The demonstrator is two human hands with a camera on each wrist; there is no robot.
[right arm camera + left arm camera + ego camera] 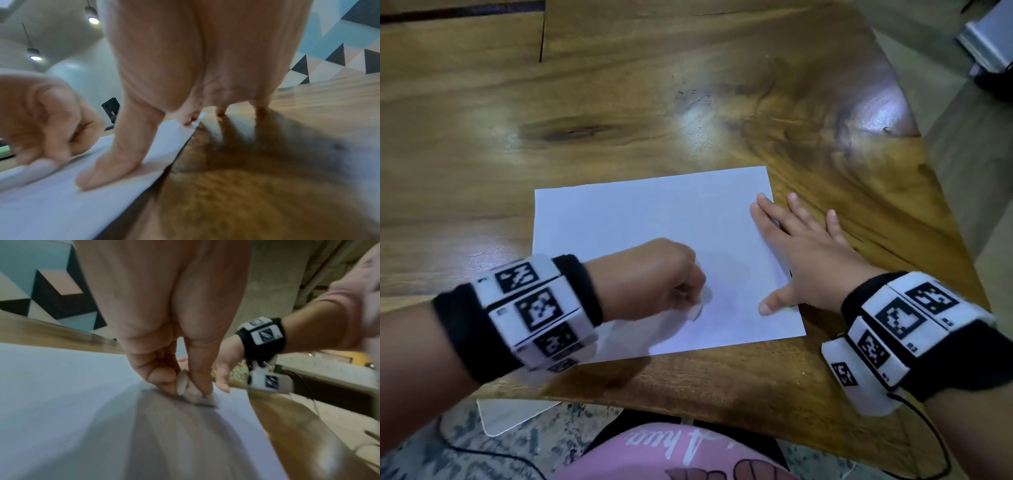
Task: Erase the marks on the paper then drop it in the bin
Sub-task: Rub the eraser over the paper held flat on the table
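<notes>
A white sheet of paper (640, 219) lies flat on the wooden table (619, 102), near its front right corner. My left hand (671, 277) is curled over the sheet's lower middle and pinches a small whitish eraser (198, 396) whose end touches the paper (61, 394). The eraser (697, 310) shows as a blurred pale lump under the fingers. My right hand (801, 246) lies spread and flat on the paper's right edge, thumb and forefinger on the sheet (51, 211), the other fingers on the wood. I make out no marks on the paper. No bin is in view.
The table's right edge and front edge run close to the paper. A grey box-like object (986, 44) stands on the floor at the far right. A cable (482, 452) and a pale flat panel (510, 414) lie on the floor below the front edge.
</notes>
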